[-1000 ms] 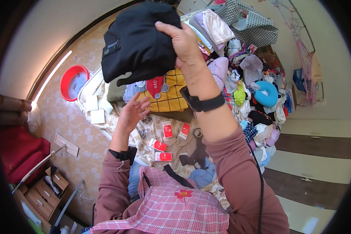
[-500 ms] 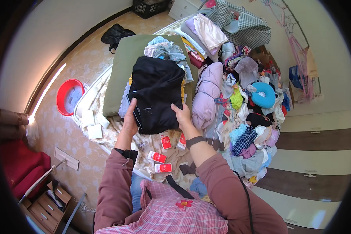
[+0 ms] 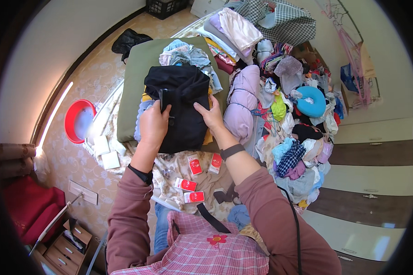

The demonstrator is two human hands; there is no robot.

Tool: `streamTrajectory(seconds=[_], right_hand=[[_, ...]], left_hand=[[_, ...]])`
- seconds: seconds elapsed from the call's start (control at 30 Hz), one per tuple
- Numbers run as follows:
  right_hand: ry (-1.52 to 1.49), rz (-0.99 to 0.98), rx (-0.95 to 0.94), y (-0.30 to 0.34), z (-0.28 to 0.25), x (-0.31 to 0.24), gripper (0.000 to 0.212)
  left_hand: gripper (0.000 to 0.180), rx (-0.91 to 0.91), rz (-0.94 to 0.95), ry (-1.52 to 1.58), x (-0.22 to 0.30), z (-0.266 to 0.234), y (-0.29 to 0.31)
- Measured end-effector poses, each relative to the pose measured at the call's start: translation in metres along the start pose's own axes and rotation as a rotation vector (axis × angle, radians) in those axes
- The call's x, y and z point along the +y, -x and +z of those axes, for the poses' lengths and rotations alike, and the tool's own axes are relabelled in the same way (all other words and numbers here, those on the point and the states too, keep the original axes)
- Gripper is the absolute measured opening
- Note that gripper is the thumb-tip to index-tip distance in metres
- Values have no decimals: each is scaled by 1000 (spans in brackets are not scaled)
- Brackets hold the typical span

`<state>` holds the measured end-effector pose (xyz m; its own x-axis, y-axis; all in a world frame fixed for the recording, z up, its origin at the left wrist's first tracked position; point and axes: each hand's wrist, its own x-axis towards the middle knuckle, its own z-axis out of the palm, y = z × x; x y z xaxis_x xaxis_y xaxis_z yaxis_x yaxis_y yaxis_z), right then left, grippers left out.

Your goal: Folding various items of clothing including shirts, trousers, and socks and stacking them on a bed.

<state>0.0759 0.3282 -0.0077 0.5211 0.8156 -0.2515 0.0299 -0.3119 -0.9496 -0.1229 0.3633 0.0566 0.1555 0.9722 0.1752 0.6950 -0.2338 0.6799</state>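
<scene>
Left hand [image 3: 153, 126] moved up, nine o'clock on black garment [image 3: 186, 133], pinching fold; right hand [image 3: 211, 115] three o'clock, thumb spread.

Home interior, apparently a bedroom.
Bed [image 3: 166, 187] with cream patterned cover, centre; heaped clothes [image 3: 291, 158] and blue neck pillow [image 3: 317, 110], right; folded laundry stack [image 3: 236, 32], far; pink hangers [image 3: 352, 59], far right; banded drawer fronts [image 3: 367, 176], right; red basin [image 3: 69, 123] on patterned floor [image 3: 103, 190], left; wooden drawer cabinet [image 3: 63, 253], near left.
</scene>
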Motion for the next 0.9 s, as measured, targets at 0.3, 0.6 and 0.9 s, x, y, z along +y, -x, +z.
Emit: streamTrajectory(seconds=[0.3,0.6,0.9], right_hand=[[169,-370,229,7,10,-8,66],[-288,106,-197,13,-12,30,59],[-409,53,-220,40,-5,-15,42]], left_hand=[[44,-98,-130,0,-13,-12,-56],[69,-277,-259,313,-51,7,-9],[37,-418,-394,651,-60,0,-4]])
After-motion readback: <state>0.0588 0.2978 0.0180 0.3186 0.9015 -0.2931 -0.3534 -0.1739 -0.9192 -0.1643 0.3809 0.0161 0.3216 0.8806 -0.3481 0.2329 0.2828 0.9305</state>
